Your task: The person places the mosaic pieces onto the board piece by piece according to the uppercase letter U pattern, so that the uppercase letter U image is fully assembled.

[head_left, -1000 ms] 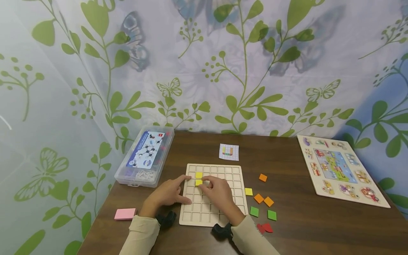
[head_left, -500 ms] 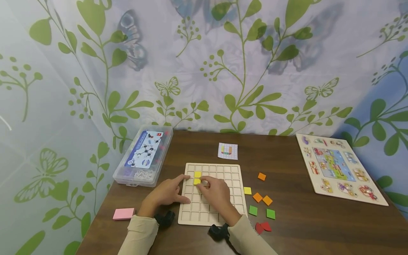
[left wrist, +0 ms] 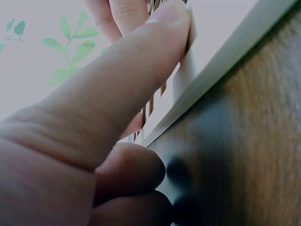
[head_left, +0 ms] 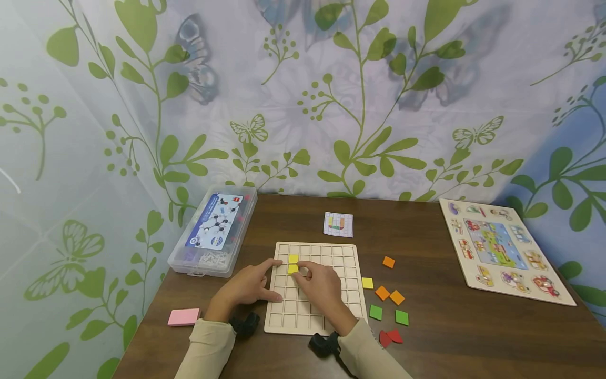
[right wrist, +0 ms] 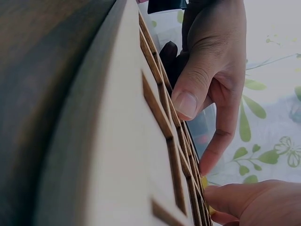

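Note:
A pale wooden grid board [head_left: 291, 321] lies on the table in front of me. In its upper left part two yellow square tiles sit one below the other, the upper tile [head_left: 293, 258] and the lower tile [head_left: 293, 269]. My right hand [head_left: 323, 286] pinches the lower one between thumb and bent index finger, right at its cell; in the right wrist view only a sliver of yellow shows by the fingertips. My left hand [head_left: 246, 286] rests on the board's left border with thumb and index finger spread. The left wrist view shows the left thumb [left wrist: 108, 80] lying along the rim.
Right of the board lie a yellow tile [head_left: 367, 283], several orange tiles [head_left: 389, 262], green tiles [head_left: 402, 318] and red curved pieces [head_left: 394, 336]. A pattern card [head_left: 338, 225] is behind it. Around them are a clear plastic case [head_left: 213, 226], a pink block [head_left: 184, 317] and a picture puzzle [head_left: 506, 252].
The head view has shifted slightly. Both hands stay at nearly the same spots on the board, the right fingers still at the lower yellow tile.

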Demonstrator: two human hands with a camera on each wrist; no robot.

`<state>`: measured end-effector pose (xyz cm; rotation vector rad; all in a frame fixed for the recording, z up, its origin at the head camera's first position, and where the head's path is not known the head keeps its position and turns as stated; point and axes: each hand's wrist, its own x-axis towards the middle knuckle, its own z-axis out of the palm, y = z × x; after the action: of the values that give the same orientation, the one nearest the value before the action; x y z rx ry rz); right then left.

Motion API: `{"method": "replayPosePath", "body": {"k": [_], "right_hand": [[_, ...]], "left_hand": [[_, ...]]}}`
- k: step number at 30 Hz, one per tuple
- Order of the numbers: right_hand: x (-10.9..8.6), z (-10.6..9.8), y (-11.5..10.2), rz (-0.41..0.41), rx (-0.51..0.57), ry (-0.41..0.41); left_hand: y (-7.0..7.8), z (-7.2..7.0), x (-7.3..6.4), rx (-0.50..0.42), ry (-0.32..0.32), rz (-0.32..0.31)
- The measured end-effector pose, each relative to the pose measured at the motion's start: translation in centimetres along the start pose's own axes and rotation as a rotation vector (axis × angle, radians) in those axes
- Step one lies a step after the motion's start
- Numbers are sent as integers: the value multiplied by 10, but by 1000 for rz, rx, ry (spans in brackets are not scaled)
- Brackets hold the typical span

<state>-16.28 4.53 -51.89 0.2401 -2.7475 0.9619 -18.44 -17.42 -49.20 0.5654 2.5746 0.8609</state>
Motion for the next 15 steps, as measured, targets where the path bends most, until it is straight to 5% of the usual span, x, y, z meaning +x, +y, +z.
{"method": "replayPosePath", "body": {"k": [15], "right_hand": [[0, 0, 1, 8, 5, -4]], "left_hand": [[0, 2, 0, 0, 9, -5]]}}
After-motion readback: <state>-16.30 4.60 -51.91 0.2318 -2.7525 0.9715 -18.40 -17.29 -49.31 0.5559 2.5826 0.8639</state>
